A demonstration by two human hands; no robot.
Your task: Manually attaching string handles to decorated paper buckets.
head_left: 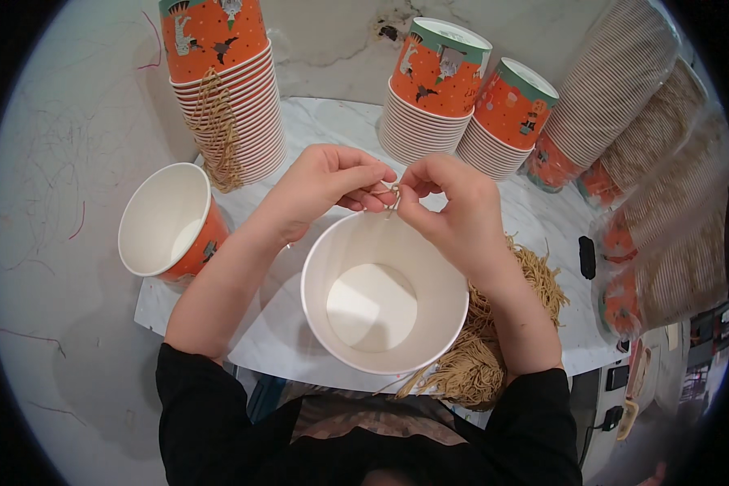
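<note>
Right, both hands pinch the short tan cord point(390, 194) at the far rim of the white paper cup point(384, 293), left hand point(325, 185) and right hand point(449, 206) equally close, cord end dangling inside.

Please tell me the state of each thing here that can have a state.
Big paper cup: upright, empty.
Twine piece: pinched at the cup's far rim.
Left hand: pinching the twine.
Right hand: pinching the twine.
Second cup: tilted, empty.
Cup stacks: upside down.
Twine bundle: loose.
</note>
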